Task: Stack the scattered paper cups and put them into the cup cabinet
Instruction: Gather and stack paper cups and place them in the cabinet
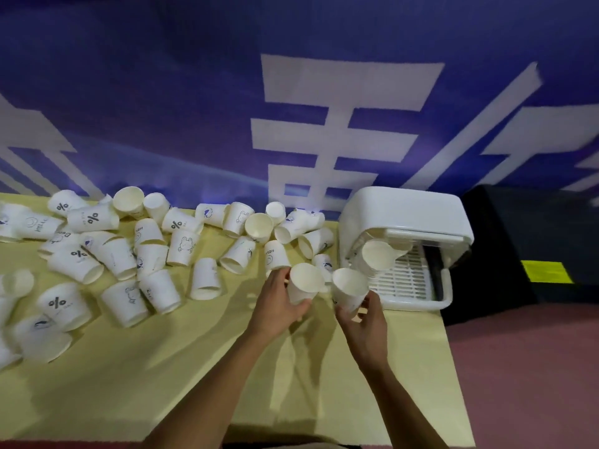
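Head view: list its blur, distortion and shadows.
Head view: the wide-angle lens warps the blue banner and yellow table; head view: the banner's right end is smeared and the far-left cups are soft, while the left hand on its paper cup and right hand on its paper cup look sharper; head view: arms cast overlapping soft shadows.

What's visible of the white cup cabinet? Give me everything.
The cup cabinet is a white, plastic-looking box with a rounded top shell, its front open. Inside is a slatted white floor with a low front rim. It stands upright at the right end of the yellow table, before the blue banner. A nested stack of paper cups lies tilted inside, mouth toward the camera.
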Demonstrator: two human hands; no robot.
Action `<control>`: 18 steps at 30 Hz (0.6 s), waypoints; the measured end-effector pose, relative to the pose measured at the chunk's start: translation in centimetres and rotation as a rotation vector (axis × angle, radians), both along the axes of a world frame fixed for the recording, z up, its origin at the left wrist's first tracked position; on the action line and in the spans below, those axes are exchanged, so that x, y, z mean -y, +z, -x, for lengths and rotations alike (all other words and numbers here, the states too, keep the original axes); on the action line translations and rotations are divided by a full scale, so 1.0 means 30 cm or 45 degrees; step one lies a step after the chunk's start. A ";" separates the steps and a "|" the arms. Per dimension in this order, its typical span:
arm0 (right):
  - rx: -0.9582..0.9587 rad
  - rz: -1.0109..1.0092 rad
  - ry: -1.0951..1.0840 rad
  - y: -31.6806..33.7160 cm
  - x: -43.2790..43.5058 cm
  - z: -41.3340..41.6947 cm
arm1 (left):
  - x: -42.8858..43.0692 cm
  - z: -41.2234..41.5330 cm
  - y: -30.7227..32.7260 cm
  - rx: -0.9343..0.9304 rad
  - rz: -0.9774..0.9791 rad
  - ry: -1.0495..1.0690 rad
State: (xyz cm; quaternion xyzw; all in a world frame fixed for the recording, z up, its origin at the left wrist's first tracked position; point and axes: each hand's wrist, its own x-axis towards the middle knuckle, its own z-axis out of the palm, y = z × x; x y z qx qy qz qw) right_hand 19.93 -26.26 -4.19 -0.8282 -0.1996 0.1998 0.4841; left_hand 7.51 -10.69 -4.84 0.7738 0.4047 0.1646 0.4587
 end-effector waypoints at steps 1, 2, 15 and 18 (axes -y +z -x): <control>0.007 -0.013 -0.029 0.001 0.025 -0.021 | 0.014 -0.033 0.008 0.001 0.004 -0.037; 0.009 -0.024 -0.058 0.003 0.048 -0.042 | 0.026 -0.063 0.013 -0.001 0.010 -0.068; 0.083 -0.018 -0.111 0.027 0.092 -0.384 | 0.055 -0.240 0.007 -0.135 0.005 -0.232; 0.125 0.070 -0.101 0.010 0.059 -0.433 | 0.035 -0.250 -0.006 -0.162 0.003 -0.237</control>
